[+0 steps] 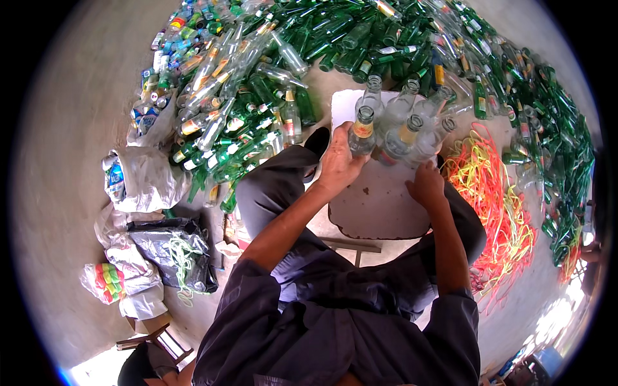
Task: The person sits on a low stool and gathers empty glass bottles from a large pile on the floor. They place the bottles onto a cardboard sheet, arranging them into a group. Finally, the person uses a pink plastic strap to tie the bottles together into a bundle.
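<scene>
Several clear glass bottles stand bunched on a worn white board between my knees. My left hand is wrapped around the near left bottle, which has a yellow neck label. Beside it stands another clear bottle with a yellow label. My right hand is low at the near right bottle, its fingertips at the base; whether it grips is unclear. A clear bottle and its neighbours stand behind, their lower parts partly hidden. The bottle mouths I can see have no caps.
Green bottles lie heaped ahead and right, with clear bottles at left. Tangled orange and yellow plastic twine lies by my right knee. Plastic bags, a black bag and a person are at left.
</scene>
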Motion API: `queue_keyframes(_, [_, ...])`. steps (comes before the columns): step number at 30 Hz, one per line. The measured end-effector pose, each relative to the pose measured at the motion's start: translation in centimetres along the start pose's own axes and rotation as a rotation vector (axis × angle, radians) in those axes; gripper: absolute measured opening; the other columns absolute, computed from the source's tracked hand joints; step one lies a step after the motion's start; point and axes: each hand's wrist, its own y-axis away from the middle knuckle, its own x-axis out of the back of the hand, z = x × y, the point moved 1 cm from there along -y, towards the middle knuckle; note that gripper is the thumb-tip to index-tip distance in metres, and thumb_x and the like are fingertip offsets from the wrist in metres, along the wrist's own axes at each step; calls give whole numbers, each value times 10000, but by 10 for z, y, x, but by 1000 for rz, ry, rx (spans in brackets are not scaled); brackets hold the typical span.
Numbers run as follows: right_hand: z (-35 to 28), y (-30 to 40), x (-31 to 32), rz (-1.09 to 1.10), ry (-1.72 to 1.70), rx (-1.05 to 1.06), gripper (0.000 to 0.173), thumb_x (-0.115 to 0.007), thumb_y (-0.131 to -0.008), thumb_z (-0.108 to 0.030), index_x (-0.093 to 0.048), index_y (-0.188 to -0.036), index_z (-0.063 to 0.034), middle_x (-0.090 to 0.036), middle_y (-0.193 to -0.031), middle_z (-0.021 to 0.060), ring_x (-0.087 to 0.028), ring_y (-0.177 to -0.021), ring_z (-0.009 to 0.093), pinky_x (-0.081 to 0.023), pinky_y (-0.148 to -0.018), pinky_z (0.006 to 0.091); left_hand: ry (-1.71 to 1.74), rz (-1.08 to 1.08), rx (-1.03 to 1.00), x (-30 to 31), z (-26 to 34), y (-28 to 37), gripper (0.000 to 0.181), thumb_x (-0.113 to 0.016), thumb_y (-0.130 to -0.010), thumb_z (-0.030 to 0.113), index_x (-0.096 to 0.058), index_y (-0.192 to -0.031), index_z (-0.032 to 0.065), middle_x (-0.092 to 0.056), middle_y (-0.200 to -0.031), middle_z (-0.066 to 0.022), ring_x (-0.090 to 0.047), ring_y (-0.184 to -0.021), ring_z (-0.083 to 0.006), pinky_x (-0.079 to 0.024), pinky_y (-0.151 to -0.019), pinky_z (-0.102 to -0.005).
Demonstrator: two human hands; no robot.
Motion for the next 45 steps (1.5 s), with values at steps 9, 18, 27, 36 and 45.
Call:
queue_keyframes(9, [-2,3,3,27,-7,-3,559,-756,-760,-332,-556,-1108,56,-535,-1192,231,-576,-1077,428,-539,-838,462,73,48,27,-13,-3,-2,791,-752,-780,92,-304,-1427,-2,-524,-1276,-161,-523,-1193,-270,-399,-1025,-345])
queue_keyframes(18, [1,1,1,4,-16,-19,561,-755,-765,-338,-559,-1114,55,-532,-1230,230,-566,-1108,422,-529,-872,458,419,26,78,-27,-36,14,808,-674,-833,-7,-219,-1502,3,-473,-1404,-154,-496,-1264,-246,-367,-1081,-332])
queue_keyframes(27, [20,3,1,219,-386,-42,595,-739,-781,-291,-524,-1223,45,-563,-1263,247,-566,-1157,373,-495,-933,457,856,71,541,-13,-59,0,687,-322,-1038,500,-297,-1509,0,-298,-1573,-139,-263,-1460,-217,-181,-1194,-354])
queue_keyframes(36, [22,-17,-5,280,-862,-14,603,-747,-753,-230,-511,-1259,-1,-668,-1078,242,-659,-1020,386,-529,-859,428,1111,89,531,-45,-52,-38,676,-332,-1021,571,-382,-1439,43,-472,-1434,-89,-455,-1310,-223,-352,-1103,-378])
queue_keyframes(45, [16,-15,-1,249,-908,-42,562,-748,-752,-221,-547,-1235,-15,-673,-1114,222,-657,-1054,368,-524,-867,430,1079,134,579,-53,-58,-36,533,-339,-1042,515,-505,-1326,95,-599,-1272,-49,-568,-1178,-197,-438,-1035,-376])
